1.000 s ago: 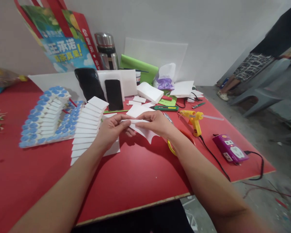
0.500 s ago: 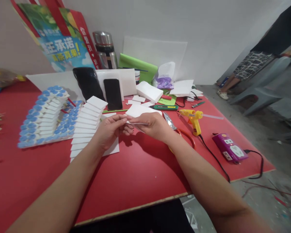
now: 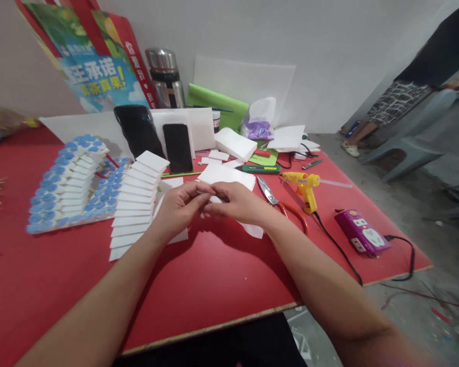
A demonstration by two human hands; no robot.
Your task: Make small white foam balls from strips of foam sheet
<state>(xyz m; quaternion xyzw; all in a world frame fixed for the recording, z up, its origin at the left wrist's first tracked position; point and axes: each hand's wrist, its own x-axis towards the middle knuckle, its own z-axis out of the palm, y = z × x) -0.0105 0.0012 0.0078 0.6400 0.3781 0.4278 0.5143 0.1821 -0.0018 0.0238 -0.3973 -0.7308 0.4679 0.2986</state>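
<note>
Over the red counter (image 3: 214,275), my left hand (image 3: 176,208) and right hand (image 3: 240,205) meet, fingers bent and nearly closed, pinching white paper (image 3: 254,231); my grip hides most of it, though a flap shows below my right wrist; fanned cards (image 3: 132,220) lie just left of my left hand, scissors (image 3: 266,190) near my right; beyond are white sheets (image 3: 227,175), then a green cutter (image 3: 260,169).

The head-worn view looks forward and down across the red table (image 3: 214,285) from near its edge.
</note>
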